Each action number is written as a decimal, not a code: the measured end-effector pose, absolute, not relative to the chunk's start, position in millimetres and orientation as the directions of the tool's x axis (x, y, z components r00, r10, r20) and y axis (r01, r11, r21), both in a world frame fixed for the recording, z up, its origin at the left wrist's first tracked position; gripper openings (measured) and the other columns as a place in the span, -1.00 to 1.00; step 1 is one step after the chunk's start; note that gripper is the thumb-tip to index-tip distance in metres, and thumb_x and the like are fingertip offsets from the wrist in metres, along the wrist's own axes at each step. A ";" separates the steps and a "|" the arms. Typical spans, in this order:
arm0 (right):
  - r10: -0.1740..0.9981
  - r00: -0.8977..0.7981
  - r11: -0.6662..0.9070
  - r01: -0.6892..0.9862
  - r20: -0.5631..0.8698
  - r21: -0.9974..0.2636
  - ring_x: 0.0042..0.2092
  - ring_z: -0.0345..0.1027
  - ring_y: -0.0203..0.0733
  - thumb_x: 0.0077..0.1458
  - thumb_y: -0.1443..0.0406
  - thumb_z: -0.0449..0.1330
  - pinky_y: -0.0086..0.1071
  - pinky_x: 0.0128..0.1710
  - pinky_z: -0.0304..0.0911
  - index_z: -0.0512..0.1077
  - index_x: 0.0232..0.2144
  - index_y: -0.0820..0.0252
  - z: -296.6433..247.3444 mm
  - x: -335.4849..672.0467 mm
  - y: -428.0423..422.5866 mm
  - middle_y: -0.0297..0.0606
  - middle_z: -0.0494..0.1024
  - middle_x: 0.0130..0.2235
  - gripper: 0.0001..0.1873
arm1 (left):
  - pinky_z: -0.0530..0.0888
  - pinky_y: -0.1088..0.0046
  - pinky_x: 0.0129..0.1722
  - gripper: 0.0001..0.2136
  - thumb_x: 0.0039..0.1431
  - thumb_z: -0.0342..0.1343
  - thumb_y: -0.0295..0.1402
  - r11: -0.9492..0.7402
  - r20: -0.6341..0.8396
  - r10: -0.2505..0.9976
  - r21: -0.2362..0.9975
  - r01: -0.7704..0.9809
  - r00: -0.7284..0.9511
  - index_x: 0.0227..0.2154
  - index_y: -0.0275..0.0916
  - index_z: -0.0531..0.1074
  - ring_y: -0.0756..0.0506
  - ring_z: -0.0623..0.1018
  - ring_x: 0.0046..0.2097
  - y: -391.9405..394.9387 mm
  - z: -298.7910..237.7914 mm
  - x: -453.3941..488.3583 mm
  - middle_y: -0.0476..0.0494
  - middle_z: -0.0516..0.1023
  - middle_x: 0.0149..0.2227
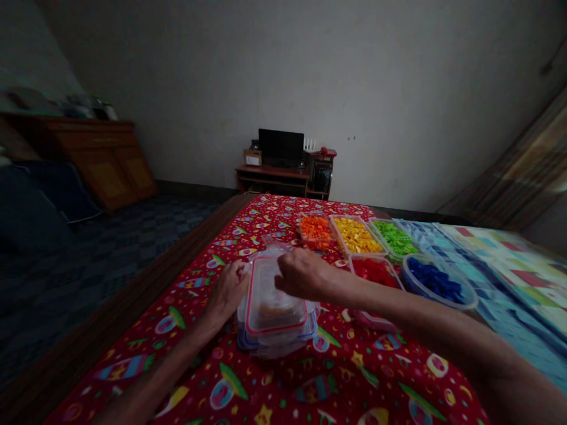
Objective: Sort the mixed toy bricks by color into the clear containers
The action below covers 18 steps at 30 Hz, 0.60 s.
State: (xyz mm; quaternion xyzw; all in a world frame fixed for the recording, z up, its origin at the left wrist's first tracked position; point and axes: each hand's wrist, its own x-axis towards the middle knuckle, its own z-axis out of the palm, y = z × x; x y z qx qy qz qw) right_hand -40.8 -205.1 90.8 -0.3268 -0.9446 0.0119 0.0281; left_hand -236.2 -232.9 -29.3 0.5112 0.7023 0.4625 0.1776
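A stack of clear plastic container lids [277, 292] lies in front of me; the top one has a red seal, and a blue seal shows lower down. At its left edge my left hand [227, 290] is closed, with curled fingers against the rim. My right hand [302, 274] is a fist over the upper right of the top lid, and whatever may be inside it is hidden. Beyond my right forearm stand clear tubs of small coloured pieces: orange [315, 230], yellow [357, 235], green [396, 238], red [375, 271] and blue [434, 280]. My forearm partly covers the red tub.
A red patterned cloth [252, 378] covers the table, whose brown edge [146, 289] runs along the left. Blue checked fabric [514, 319] lies at the right. Against the far wall, a desk [270, 172] holds a monitor [281, 146]. A wooden cabinet [100, 159] stands at left.
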 end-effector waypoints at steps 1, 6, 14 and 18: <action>0.560 -0.828 0.828 0.560 0.005 -0.027 -0.41 0.37 -0.19 0.11 0.26 0.10 -0.42 -0.49 0.08 0.53 -0.30 0.37 80.5 -51.2 -216.9 -0.03 0.56 -0.40 -0.71 | 0.38 0.20 0.01 -0.75 0.00 -0.03 -0.16 0.052 0.227 0.879 0.828 0.558 -0.419 -0.34 -0.19 0.39 -0.24 0.48 -0.09 -232.3 -32.8 -237.2 -0.19 0.51 -0.23; 0.386 -0.921 0.915 0.390 -0.060 -0.098 -0.41 0.39 -0.22 0.22 0.20 0.02 -0.42 -0.50 0.05 0.53 -0.32 0.36 60.8 -72.4 -226.5 -0.04 0.58 -0.37 -0.63 | 0.30 0.23 0.14 -0.67 0.17 -0.12 -0.16 0.087 0.059 0.877 0.956 0.279 -0.476 -0.12 -0.23 0.35 -0.19 0.38 0.14 -239.0 -42.5 -244.8 -0.30 0.43 0.04; 0.761 -0.647 0.601 0.731 -0.049 -0.322 -0.23 0.35 -0.19 0.14 0.38 0.07 -0.42 -0.26 0.22 0.46 -0.33 0.33 51.8 16.2 -163.6 -0.06 0.52 -0.26 -0.84 | 0.46 0.22 -0.04 -0.19 -0.04 0.24 -0.03 0.234 -0.218 0.954 0.971 0.056 -0.205 0.25 -0.11 0.04 -0.26 0.53 0.00 -274.7 -25.4 -247.3 -0.28 0.53 -0.02; 0.763 -0.616 0.453 0.725 -0.195 -0.519 -0.42 0.33 -0.28 0.07 0.36 0.16 -0.49 -0.46 0.22 0.47 -0.35 0.29 21.1 22.0 -166.2 -0.27 0.50 -0.44 -0.89 | 0.39 0.18 0.06 -0.10 -0.18 0.36 -0.17 0.100 -0.070 0.970 0.988 0.120 -0.233 0.24 -0.19 0.09 -0.34 0.43 0.11 -276.7 -29.6 -236.4 -0.31 0.52 0.00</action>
